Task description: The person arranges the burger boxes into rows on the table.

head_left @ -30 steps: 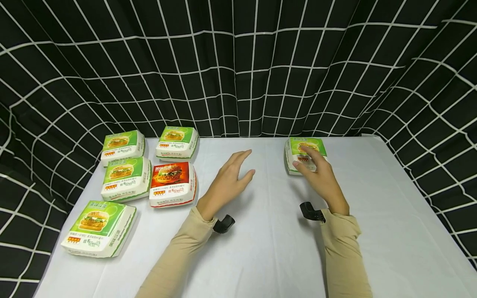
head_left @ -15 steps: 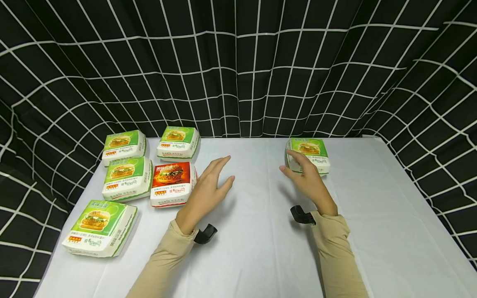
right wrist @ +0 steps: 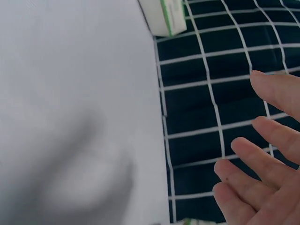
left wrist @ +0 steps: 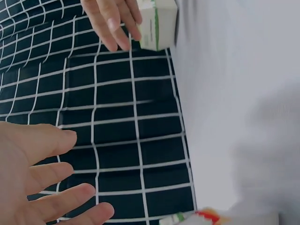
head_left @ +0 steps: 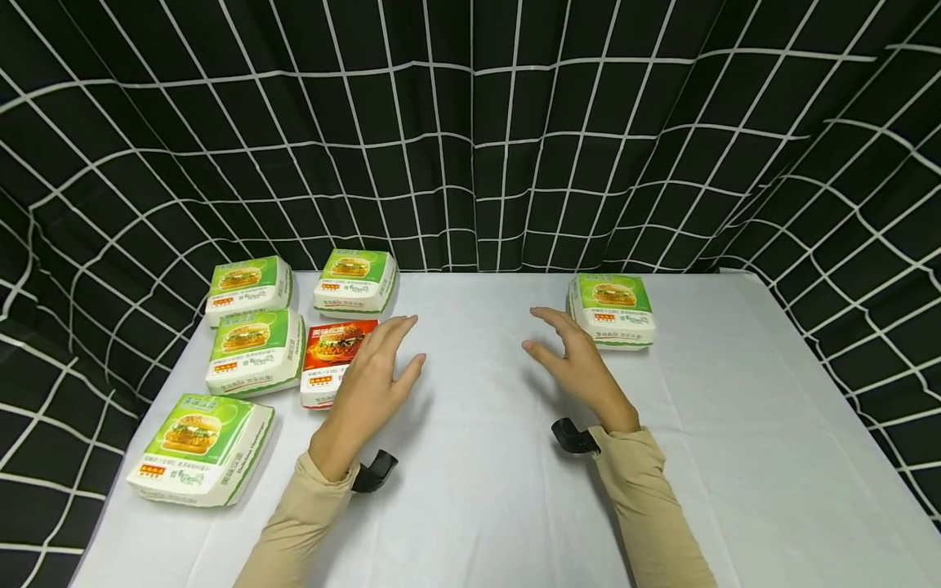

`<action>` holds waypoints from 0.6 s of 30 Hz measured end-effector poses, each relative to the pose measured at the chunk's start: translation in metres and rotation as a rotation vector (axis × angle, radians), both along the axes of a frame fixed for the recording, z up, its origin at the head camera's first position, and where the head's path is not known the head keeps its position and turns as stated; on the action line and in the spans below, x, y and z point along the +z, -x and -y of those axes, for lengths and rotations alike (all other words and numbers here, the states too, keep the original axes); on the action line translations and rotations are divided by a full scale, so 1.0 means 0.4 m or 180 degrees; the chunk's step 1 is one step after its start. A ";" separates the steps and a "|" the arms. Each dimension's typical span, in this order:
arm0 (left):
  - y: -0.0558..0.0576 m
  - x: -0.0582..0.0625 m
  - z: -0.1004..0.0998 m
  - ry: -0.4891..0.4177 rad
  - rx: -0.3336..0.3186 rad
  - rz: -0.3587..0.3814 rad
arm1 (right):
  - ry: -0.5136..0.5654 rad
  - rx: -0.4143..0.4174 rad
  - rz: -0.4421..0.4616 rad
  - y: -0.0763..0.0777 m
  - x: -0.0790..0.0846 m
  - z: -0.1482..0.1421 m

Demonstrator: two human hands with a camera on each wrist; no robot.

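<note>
My left hand [head_left: 371, 384] hovers over the table with its fingers spread and nothing in them. In the head view it overlaps the right part of a red-topped burger box [head_left: 331, 343]. My right hand [head_left: 581, 363], also holding nothing, is raised with loosely extended fingers, left of and nearer than a green-topped burger box [head_left: 613, 306] at the back right. In the left wrist view, spread left fingers show at the lower left, with the right hand [left wrist: 112, 21] beside a white-and-green box [left wrist: 159, 23] above. The right wrist view shows the right hand's fingers [right wrist: 248, 178] apart, holding nothing.
Several green-topped burger boxes stand at the left: a near one [head_left: 202, 449], a middle one [head_left: 253, 351], a back one [head_left: 250, 286] and another [head_left: 356, 282] behind the red one. A white cloth covers the table [head_left: 470, 506]. A black gridded curtain [head_left: 485, 139] hangs behind.
Both hands have moved left. The right hand has come away from over the green box at the back right; the left has drifted over the red box. The boxes stay in place.
</note>
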State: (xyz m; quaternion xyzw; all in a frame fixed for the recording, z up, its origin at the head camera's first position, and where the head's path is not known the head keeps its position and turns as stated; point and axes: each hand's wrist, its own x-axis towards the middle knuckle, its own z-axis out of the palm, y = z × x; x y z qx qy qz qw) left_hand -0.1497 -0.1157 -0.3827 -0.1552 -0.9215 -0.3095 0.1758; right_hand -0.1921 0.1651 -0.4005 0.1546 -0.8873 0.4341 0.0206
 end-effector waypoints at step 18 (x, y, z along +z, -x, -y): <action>0.010 0.028 0.130 0.0114 0.0185 0.0505 | 0.0043 0.0300 -0.0246 -0.019 -0.055 0.110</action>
